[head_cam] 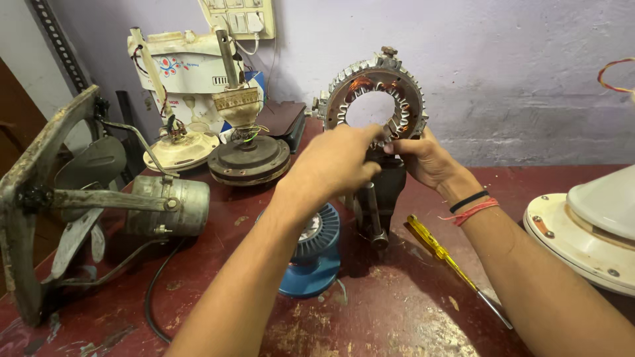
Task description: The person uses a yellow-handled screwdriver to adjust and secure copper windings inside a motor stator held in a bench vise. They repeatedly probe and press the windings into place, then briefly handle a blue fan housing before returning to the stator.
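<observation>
A ring-shaped motor stator (372, 82) with copper windings and white insulation stands upright, clamped in a dark bench vise (383, 192) at the middle of the red table. My left hand (337, 162) grips the stator's lower edge from the front. My right hand (423, 158) touches its lower right rim with pinched fingers; the wrist wears a black band and a red thread. The vise's metal handle hangs below my hands. What my fingertips hold, if anything, is hidden.
A blue spool (317, 251) of wire sits under my left forearm. A yellow screwdriver (443, 254) lies to the right. An exhaust fan (79, 205) stands at left, ceiling fan motors (248, 155) at the back, a white fan housing (589, 231) at right.
</observation>
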